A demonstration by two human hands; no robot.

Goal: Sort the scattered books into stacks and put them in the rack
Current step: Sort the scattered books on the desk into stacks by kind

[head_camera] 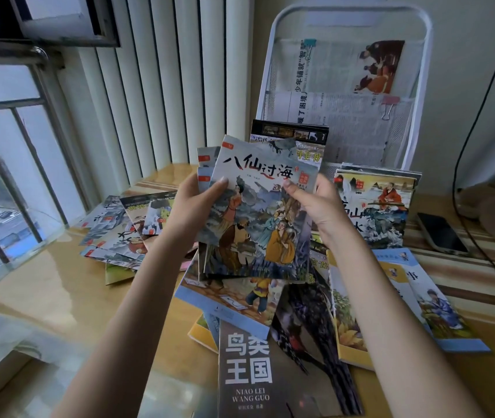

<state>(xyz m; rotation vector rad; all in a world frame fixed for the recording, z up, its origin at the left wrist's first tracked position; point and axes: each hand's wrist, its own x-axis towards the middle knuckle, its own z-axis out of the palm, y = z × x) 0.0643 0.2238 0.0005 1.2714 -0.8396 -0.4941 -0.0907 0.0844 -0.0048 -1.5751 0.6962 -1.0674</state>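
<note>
So both hands hold a small bundle [255,218] of thin picture books up over the desk [44,282]. Left hand [198,206] grips the left edge, thumb on the front cover, fingers hidden behind. Right hand [318,203] pinches the upper right edge, thumb on the cover too. Top cover shows painted figures at sea; at least two more of the same series fan out behind it at upper left.

Handling, my guess: thin softcovers, light, floppy, glossy, so they slide on each other easily. The bundle is already fanned and not squared. Best held at both side edges with thumbs in front, then tapped on the desk to align. One-handed pinch at a corner would likely let the back ones slip or bend.

Rest of the books: a loose spread [119,230] lies on the desk to the left, well apart from the bundle. A messy pile [285,342] sits right under the hands, with a big dark bird book on top, which looks heavier and stiffer. A neater stack [376,206] leans at the foot of the rack [421,55].

Rack is white wire mesh, upright at the back of the desk, clipped papers in its upper pockets. Phone [442,233] lies at right, near a cable.

Sorting looks early; most books still scattered.
</note>
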